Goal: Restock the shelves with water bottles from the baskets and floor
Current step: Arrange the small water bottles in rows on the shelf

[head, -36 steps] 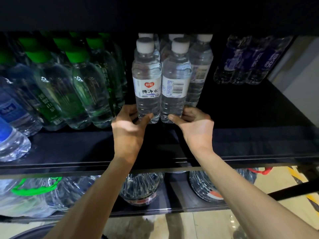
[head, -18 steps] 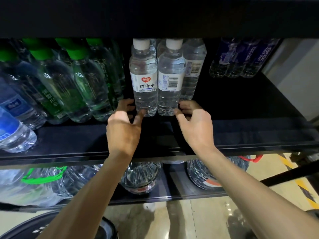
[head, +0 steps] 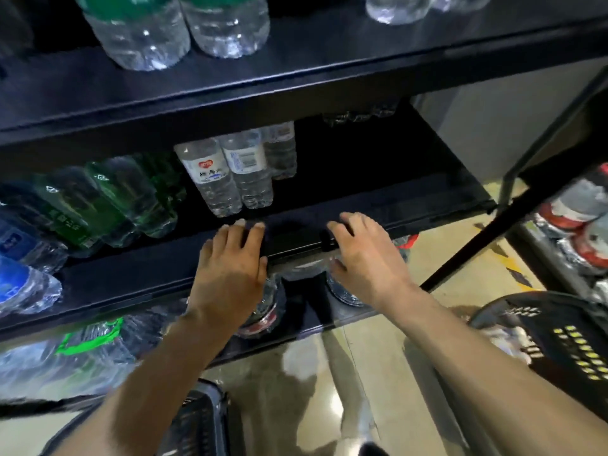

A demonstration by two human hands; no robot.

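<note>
Hands: my left hand [head: 230, 264] and right hand [head: 365, 258] are both open and hold nothing, at the front edge of the shelf [head: 131, 278].
Bottles: two clear bottles [head: 227, 179] stand upright, just above my hands in the frame.
Next: I think more bottles; the basket [head: 559, 317] sits lower right, nearer my right hand.

The middle shelf [head: 131, 284] is sitting in deep shade, its back swallowing detail, while light from the aisle side is catching the clear bottles [head: 227, 179] standing on it and sparkling off the bottle bases [head: 184, 31] above it. Below it the pale floor [head: 378, 373] is glaring and carrying soft dark shadows. Motion blur is smearing the green bottles [head: 115, 199] at its left end and the basket [head: 559, 350] to its lower right, and the wide lens is bending its front edge.
</note>
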